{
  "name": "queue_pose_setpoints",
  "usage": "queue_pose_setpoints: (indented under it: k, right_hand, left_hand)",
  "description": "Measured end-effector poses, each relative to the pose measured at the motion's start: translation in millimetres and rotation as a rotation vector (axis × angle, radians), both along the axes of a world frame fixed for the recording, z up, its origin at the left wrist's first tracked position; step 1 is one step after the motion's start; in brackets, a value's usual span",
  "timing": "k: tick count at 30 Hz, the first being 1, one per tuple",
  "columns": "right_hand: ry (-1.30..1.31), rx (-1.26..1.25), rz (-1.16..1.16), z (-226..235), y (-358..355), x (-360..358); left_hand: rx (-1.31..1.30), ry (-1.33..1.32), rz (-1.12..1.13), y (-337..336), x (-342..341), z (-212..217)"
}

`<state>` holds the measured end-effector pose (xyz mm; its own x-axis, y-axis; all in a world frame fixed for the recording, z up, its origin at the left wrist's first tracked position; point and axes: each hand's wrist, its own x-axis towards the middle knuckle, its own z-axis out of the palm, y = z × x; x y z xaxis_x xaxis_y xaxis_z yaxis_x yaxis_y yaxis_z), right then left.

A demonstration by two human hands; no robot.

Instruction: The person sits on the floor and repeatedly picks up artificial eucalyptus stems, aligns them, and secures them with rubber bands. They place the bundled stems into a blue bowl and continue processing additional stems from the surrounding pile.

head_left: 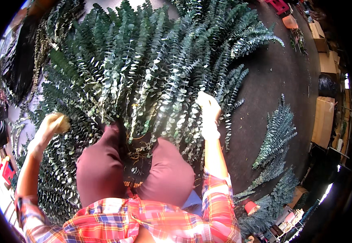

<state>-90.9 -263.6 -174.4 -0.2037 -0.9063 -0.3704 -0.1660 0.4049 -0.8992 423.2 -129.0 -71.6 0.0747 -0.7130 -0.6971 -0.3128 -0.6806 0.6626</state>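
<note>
A wide spread of cut eucalyptus branches (143, 73), grey-green with round leaves, fans out in front of my knees. At the left, my left hand (49, 127) is closed, with a small yellowish-tan bundle (63, 124) at its fingers; its exact kind is unclear. My right hand (210, 108) is a closed fist against the right part of the branches. Glare washes out its fingers, and whatever they hold is hidden. More eucalyptus lies below and beside my left hand.
A separate heap of eucalyptus (276, 135) lies on the dark floor (261, 89) to the right, near a small red object (251, 207). Cardboard boxes (324, 121) line the right side. Black plastic (20, 60) stands far left. Thin yellowish strands (143, 150) lie between my feet.
</note>
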Motion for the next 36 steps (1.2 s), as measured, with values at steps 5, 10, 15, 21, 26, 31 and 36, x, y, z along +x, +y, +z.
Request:
queue_pose_setpoints:
  k: [5,10,15,21,26,31,36]
  right_hand:
    - [0.654,0.03,0.366,15.4,-86.9,84.6]
    - [1.153,-0.286,0.685,-50.6,-112.4,77.2]
    - [0.157,0.2,0.254,8.1,-98.7,114.3]
    - [-0.094,-0.207,0.324,0.4,-102.7,161.5]
    - [0.449,-0.31,0.203,-64.5,-137.3,116.2]
    - [0.552,-0.244,0.298,-68.9,-125.5,109.8]
    - [0.184,-0.269,0.21,-37.0,-144.8,124.4]
  left_hand:
    - [-0.228,0.47,-0.146,-141.9,-151.1,-55.2]
    - [-0.112,0.755,-0.137,-150.9,-230.3,-122.3]
    - [-0.042,0.8,0.018,-127.9,-227.6,-153.5]
    - [-0.265,0.868,0.108,-136.0,-226.5,-137.9]
    - [-0.301,0.667,0.358,-160.0,-180.8,-124.4]
    - [-0.358,0.699,0.512,-171.5,-155.2,-128.3]
    - [-0.237,0.607,0.527,-165.6,-150.3,-138.2]
